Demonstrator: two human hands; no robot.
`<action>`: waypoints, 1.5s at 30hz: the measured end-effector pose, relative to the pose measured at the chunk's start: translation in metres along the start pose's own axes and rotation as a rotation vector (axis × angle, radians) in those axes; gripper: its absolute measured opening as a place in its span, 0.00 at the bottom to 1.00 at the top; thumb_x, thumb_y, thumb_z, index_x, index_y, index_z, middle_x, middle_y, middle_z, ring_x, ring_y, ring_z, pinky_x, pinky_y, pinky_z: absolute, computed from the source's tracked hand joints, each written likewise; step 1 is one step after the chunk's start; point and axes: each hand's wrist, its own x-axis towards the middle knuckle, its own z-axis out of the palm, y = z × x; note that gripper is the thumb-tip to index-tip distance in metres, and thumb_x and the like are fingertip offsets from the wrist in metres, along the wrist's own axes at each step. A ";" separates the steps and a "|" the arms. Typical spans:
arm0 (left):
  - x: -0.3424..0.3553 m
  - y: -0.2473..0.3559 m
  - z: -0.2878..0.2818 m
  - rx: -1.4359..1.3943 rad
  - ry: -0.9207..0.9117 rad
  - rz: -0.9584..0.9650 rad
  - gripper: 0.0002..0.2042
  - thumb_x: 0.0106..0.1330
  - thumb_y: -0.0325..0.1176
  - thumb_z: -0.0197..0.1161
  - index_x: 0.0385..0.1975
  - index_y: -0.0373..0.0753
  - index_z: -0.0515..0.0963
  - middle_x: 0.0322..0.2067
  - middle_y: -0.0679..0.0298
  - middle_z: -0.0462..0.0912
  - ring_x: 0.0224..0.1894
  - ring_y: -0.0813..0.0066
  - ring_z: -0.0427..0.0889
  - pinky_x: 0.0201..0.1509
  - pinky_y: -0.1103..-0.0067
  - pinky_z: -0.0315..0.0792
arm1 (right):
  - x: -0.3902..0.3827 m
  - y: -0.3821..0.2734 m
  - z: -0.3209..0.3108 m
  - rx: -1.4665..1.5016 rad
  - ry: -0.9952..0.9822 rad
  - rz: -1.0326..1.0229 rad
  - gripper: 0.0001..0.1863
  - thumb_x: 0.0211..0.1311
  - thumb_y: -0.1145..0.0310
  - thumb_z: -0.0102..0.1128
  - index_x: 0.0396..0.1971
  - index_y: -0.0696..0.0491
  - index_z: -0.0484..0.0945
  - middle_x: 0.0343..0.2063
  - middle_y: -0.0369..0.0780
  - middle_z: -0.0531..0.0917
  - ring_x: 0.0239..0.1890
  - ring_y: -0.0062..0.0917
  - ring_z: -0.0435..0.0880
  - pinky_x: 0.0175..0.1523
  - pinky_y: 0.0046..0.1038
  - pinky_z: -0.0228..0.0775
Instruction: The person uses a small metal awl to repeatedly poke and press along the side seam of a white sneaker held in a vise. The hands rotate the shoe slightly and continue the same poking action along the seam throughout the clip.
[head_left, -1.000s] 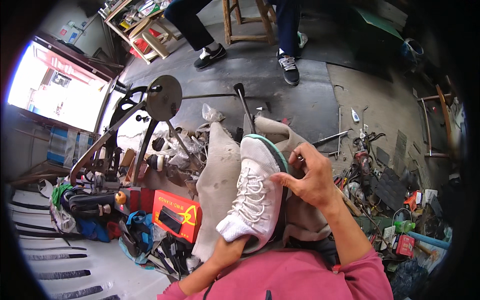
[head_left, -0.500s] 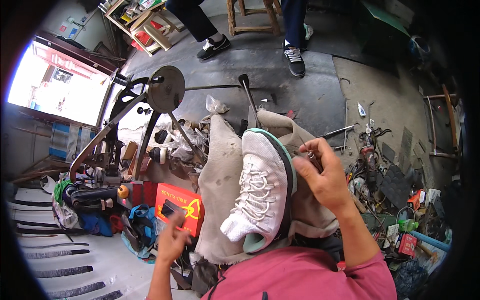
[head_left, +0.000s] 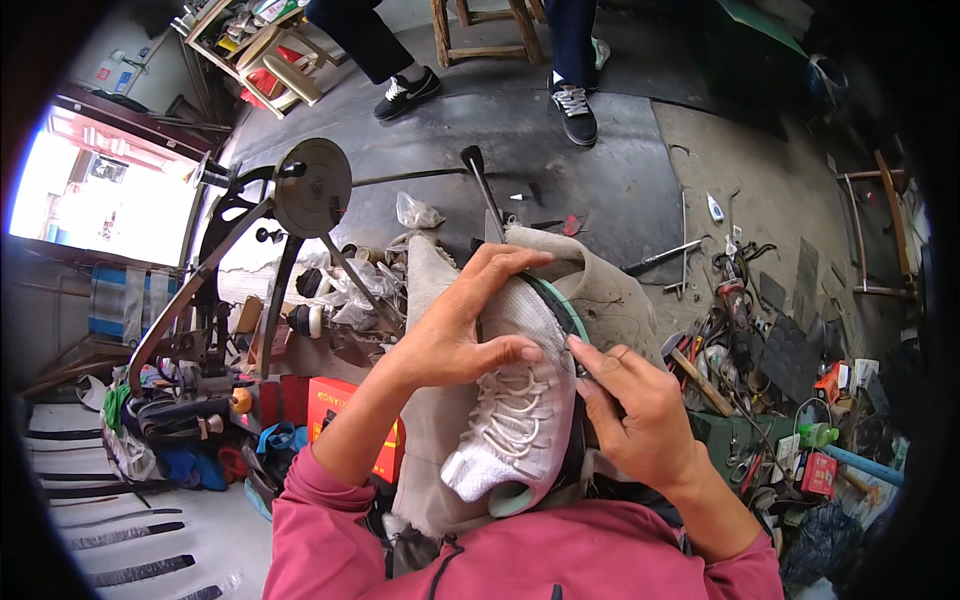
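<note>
A white sneaker (head_left: 505, 430) with laces and a mint-edged dark sole lies on a beige cloth (head_left: 420, 480) over my lap. My left hand (head_left: 465, 330) grips it across the toe, fingers curled over the far edge and thumb above the laces. My right hand (head_left: 635, 425) is closed at the shoe's right edge, index fingertip against the seam between upper and sole, around a small metal tool that is mostly hidden.
A black cast-iron machine (head_left: 312, 188) stands at left, beside a red box (head_left: 325, 405). Tools and scraps (head_left: 730, 330) are strewn at right. Beyond, a seated person's legs and black sneakers (head_left: 575, 112) are near a wooden stool (head_left: 488, 52).
My left hand left the shoe's heel, moved through the air by the red box, and now grips the toe from above. My right hand has lowered slightly and pressed in at the sole edge.
</note>
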 end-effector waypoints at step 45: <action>-0.008 0.000 0.012 -0.028 0.085 -0.157 0.32 0.58 0.45 0.76 0.59 0.37 0.74 0.52 0.58 0.71 0.58 0.60 0.74 0.69 0.72 0.65 | 0.008 -0.006 -0.008 -0.161 -0.171 0.055 0.25 0.65 0.81 0.60 0.63 0.60 0.81 0.30 0.49 0.86 0.28 0.40 0.86 0.35 0.35 0.77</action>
